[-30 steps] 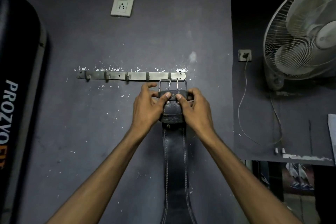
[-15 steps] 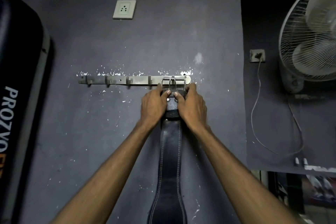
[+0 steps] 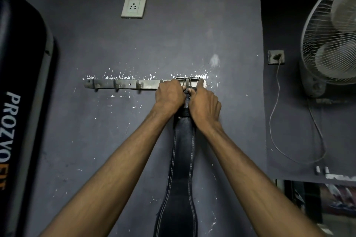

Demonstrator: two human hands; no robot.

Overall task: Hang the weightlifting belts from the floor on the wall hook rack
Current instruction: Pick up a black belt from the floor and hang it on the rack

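Knuckles up, left hand [image 3: 169, 95] and right hand [image 3: 204, 104] clutched the black stitched leather belt [image 3: 183, 159]; its steel buckle [image 3: 185, 80] had risen to the grey metal hook rack [image 3: 125, 83] just above them, looking nearly hung.

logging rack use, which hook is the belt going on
The one at the rack's right end, under the buckle; the three hooks further left are bare.
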